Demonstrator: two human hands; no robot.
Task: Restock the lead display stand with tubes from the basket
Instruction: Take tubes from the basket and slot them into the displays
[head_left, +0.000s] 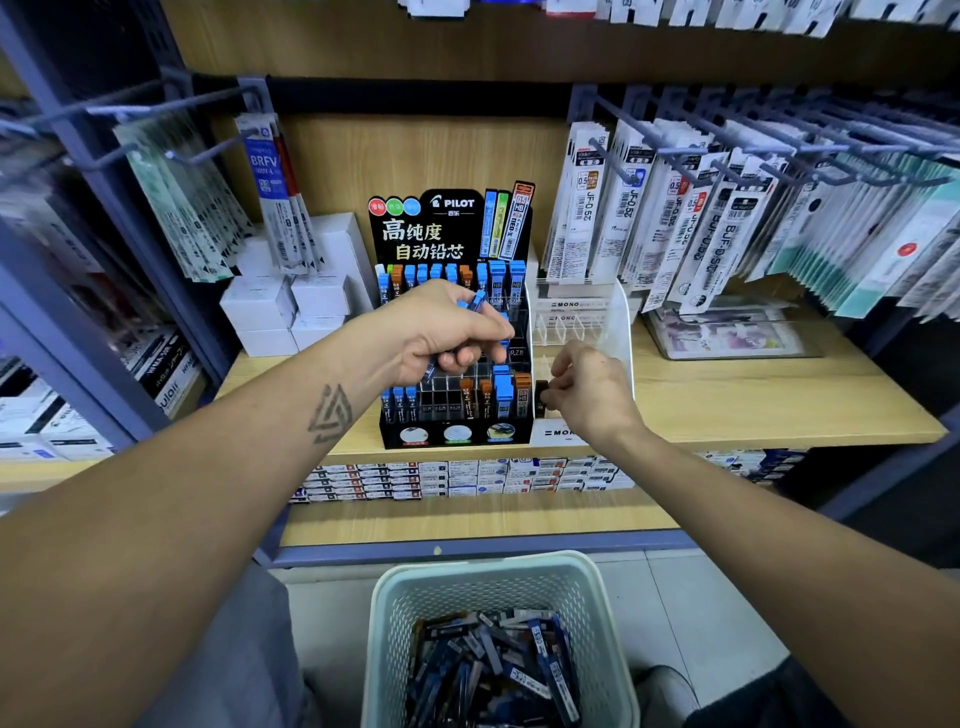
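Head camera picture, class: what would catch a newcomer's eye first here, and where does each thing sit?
First comes the black lead display stand at the middle of the wooden shelf, its tiers partly filled with blue and orange capped tubes. In front of it the left hand grips several blue tubes, while the right hand pinches a small dark item at the stand's right side. Below, on the floor, a pale basket holds loose tubes.

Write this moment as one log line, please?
left hand: holds blue tubes over stand | right hand: pinches dark tube beside stand | basket: tubes remain | step: placing tubes
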